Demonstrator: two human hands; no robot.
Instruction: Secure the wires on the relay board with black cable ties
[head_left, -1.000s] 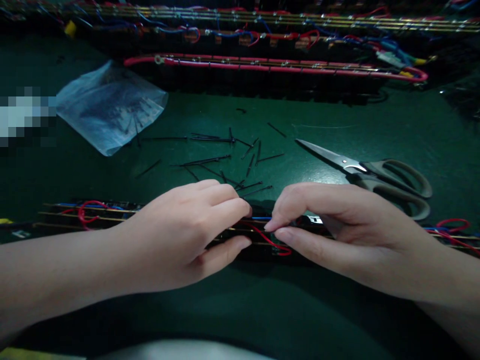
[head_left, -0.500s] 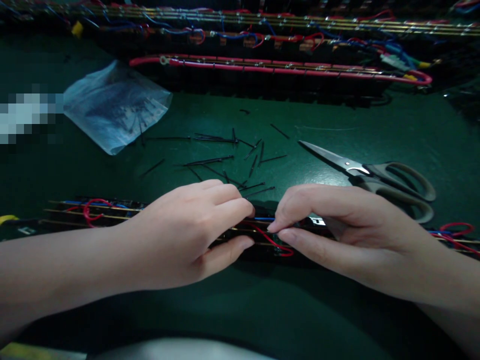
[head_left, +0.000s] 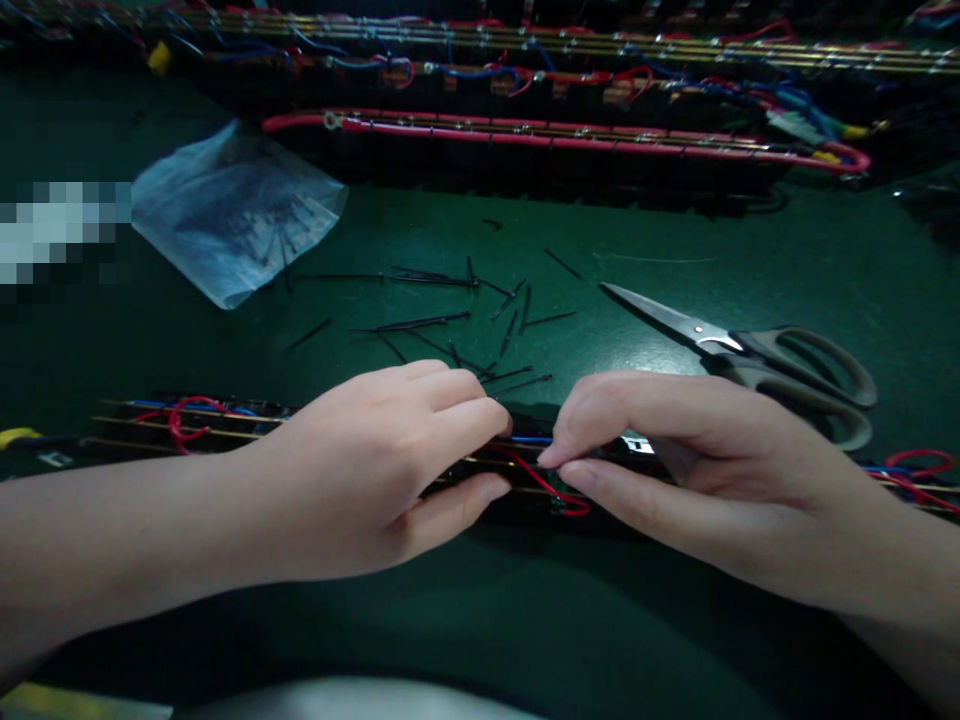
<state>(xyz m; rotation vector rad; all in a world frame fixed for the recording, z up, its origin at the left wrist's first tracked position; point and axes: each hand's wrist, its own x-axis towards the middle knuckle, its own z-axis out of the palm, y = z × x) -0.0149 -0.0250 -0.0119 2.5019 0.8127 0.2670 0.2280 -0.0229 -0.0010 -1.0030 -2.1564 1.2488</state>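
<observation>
A long dark wired strip [head_left: 210, 425] with red and blue wires lies across the green table in front of me. My left hand [head_left: 382, 465] is closed round its middle, thumb under and fingers over it. My right hand [head_left: 667, 460] pinches thumb and forefinger together at the strip, right beside a looping red wire [head_left: 551, 485]. The two hands' fingertips are only a small gap apart. What the pinch itself holds is too small to make out.
Grey-handled scissors [head_left: 757, 350] lie behind my right hand. Several loose black cable ties [head_left: 442, 320] are scattered mid-table. A clear plastic bag [head_left: 232, 210] sits at the back left. More wired strips [head_left: 570, 135] are stacked along the far edge.
Both hands stay on the strip with almost no movement; the view has shifted slightly.
</observation>
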